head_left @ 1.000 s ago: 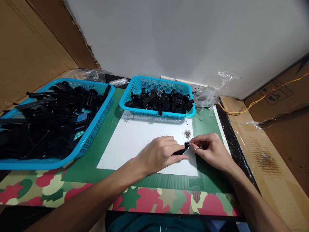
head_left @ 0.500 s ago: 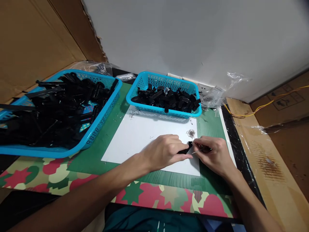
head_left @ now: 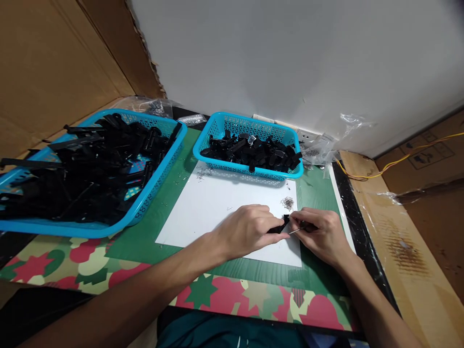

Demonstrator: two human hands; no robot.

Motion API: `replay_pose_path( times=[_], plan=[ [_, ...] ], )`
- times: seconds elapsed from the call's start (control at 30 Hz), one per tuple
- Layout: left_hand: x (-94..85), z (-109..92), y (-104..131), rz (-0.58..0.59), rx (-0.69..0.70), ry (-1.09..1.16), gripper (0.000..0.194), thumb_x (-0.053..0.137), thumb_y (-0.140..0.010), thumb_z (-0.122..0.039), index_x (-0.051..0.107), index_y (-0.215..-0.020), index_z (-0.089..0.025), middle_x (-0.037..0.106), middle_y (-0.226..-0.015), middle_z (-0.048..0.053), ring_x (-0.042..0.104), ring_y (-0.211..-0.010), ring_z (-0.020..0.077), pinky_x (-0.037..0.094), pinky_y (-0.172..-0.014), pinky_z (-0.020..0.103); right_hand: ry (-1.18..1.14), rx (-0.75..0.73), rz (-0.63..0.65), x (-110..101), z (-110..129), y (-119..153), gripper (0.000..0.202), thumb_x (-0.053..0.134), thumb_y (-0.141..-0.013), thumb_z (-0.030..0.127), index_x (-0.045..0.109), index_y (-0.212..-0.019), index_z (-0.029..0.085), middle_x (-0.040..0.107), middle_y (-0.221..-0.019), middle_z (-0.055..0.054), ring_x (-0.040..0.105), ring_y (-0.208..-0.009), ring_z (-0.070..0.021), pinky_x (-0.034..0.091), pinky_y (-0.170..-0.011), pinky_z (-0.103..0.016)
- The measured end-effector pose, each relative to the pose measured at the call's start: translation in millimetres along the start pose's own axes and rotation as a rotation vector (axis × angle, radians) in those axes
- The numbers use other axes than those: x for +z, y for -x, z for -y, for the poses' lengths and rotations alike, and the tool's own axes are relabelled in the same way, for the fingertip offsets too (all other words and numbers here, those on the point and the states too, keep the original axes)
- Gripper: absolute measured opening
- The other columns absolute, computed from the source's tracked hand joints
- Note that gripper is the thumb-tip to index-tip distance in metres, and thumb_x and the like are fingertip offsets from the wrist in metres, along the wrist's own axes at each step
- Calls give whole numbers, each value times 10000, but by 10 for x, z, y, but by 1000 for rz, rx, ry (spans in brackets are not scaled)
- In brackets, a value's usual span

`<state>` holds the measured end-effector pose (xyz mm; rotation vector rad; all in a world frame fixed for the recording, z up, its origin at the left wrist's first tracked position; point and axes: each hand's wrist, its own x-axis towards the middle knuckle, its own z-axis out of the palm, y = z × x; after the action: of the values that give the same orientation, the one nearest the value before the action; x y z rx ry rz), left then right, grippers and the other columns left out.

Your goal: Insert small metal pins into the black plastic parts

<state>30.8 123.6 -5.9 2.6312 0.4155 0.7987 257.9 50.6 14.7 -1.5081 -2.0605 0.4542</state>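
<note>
**Metal rod now points toward your left thumb**

At left stands your large basket point(head_left: 147, 204) of black pieces, then the smaller basket point(head_left: 232, 164). Your left hand point(head_left: 250, 227) has its fingers closed on a black part point(head_left: 279, 227) above the white sheet point(head_left: 203, 212), near a wire pile point(head_left: 287, 203). Your right hand point(head_left: 321, 232), fingers pinched round a thin metal rod point(head_left: 297, 229), sits at the part's end. More rod shows than a second ago; work apparently continues on this part.

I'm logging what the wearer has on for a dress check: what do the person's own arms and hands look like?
The left grip and right grip are bare, without gloves; no rings or bracelets are visible. No sleeves cover the visible forearms. Teal clothing shows at the bottom edge.
</note>
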Motion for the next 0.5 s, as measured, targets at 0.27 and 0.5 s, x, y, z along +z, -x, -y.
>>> replay_pose_path(
  times=[0.27,0.5],
  plan=[
    [-44,-43,-20,20,68,-47,263,596,-1066,-312,742,-927,-142,676,-705,41,617,-692,188,428,-643,329,12,7,163,-84,9,24,228,544,-994,145,720,-855,184,553,-682,-1,454,-583,-138,352,-583,-290],
    [-54,-50,-17,23,106,-94,252,618,-1055,-320,729,-910,-146,643,-666,24,604,-663,179,402,-612,320,-56,87,243,-208,17,-11,222,576,-981,147,780,-1044,207,724,-843,-35,644,-699,-163,454,-631,-273]
  ],
)
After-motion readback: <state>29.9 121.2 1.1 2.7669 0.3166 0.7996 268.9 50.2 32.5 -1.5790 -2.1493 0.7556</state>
